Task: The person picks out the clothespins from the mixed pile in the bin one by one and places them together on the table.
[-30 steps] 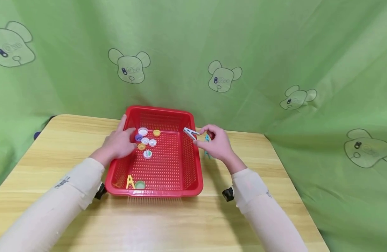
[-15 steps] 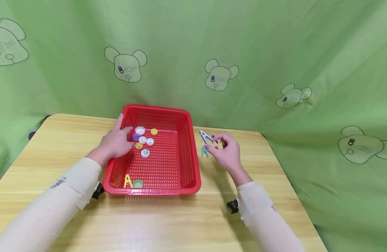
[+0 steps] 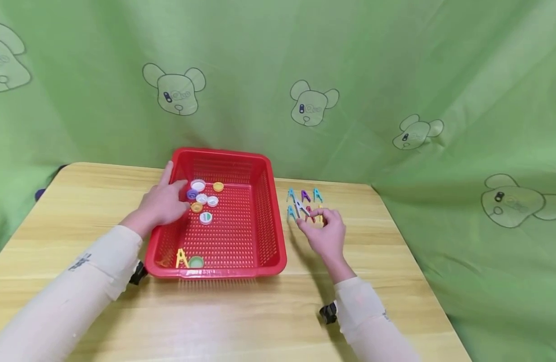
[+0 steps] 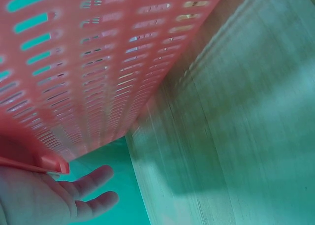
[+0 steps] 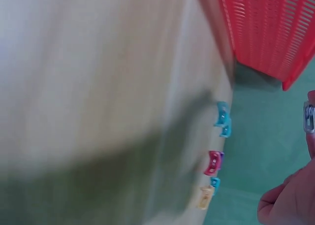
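In the head view my right hand (image 3: pixel 328 234) pinches a white clothespin (image 3: pixel 300 206) by one handle, thumb against fingertips. It is held over the group of clothespins right of the red basket (image 3: pixel 269 221). Among these are a light blue clothespin (image 3: pixel 317 195), a purple clothespin (image 3: pixel 305 195) and a red clothespin (image 3: pixel 309 213). My left hand (image 3: pixel 162 203) lies across the basket's left rim with its fingers extended, some inside the wall and some outside. The left wrist view shows two straight fingers (image 4: pixel 96 205) below the rim.
Inside the basket lie several bottle caps, such as a purple cap (image 3: pixel 192 194), a white-and-green cap (image 3: pixel 205 217) and a green cap (image 3: pixel 196 262). A yellow clothespin (image 3: pixel 181 258) leans near its front wall. A green curtain (image 3: pixel 242 75) hangs behind the wooden table (image 3: pixel 223 322).
My right hand has carried the white clothespin from above the basket's right rim, rightward and toward me, over the clothespins on the table. My left hand keeps its place on the rim.
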A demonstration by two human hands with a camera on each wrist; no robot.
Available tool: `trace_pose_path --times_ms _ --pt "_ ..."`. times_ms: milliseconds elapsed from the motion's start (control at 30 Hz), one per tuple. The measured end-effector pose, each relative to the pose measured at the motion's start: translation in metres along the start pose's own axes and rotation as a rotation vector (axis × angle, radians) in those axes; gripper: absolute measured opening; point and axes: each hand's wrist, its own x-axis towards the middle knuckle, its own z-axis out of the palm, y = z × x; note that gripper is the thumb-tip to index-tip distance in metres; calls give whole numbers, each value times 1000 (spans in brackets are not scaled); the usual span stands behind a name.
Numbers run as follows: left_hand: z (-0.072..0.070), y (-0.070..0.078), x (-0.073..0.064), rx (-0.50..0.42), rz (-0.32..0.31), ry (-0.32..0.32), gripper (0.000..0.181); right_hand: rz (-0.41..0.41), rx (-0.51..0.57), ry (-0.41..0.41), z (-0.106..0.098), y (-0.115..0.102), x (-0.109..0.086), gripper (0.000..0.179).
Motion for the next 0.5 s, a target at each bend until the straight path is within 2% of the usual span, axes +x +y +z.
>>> trace_pose_path --times_ms 167,500 --pt "-1 -1 -1 5 -5 1 70 79 -28 -1 6 3 -13 34" --pt "-1 1 -2 -6 4 -13 69 182 -45 -15 11 15 -31 40"
